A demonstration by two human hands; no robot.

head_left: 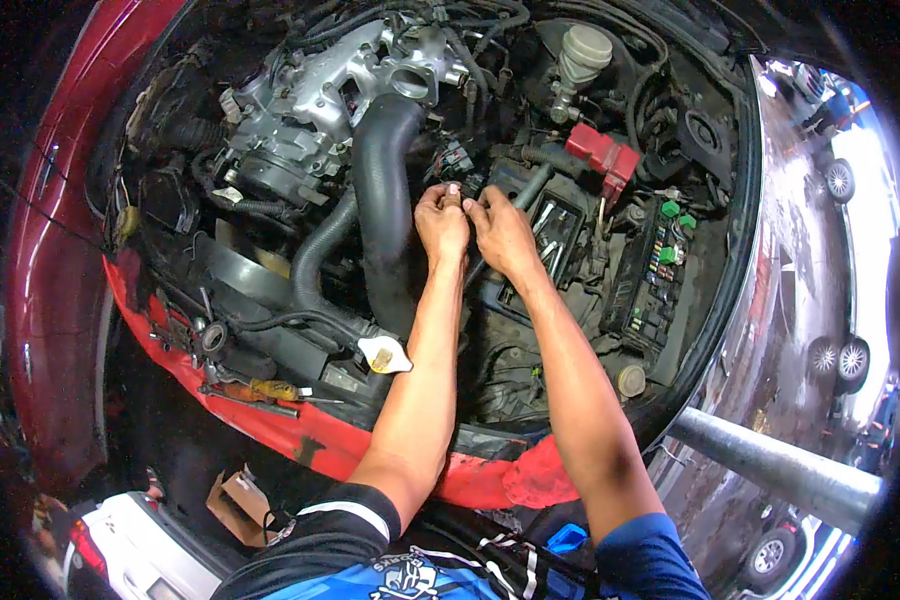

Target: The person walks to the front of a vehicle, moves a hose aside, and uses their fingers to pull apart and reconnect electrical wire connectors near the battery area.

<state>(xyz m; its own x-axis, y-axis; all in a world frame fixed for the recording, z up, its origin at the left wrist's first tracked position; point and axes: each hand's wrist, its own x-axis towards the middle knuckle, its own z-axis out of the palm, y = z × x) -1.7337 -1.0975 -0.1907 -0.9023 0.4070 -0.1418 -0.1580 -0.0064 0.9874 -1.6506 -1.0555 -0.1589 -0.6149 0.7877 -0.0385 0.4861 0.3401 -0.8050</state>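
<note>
Both of my hands are in the middle of a car's engine bay, close together. My left hand point(442, 225) is closed, its thumb and fingers pinched on something small that I cannot make out. Beside it, my right hand point(503, 235) has curled fingers drawn together near the left thumb; whatever they grip is hidden. A dark electrical connector with wires point(454, 160) sits just beyond my fingertips. To the left runs a thick black rubber hose point(385, 190) up to the silver intake manifold point(345, 70). Right of my right hand, a black tray point(560, 235) holds several metal tools.
Further right are a red terminal cover point(602, 158) and an uncovered fuse box point(650, 270). A brake fluid reservoir point(585, 50) stands at the back. Screwdrivers point(270, 388) lie on the front edge, near the radiator cap point(384, 354). A metal post point(770, 465) stands outside, right.
</note>
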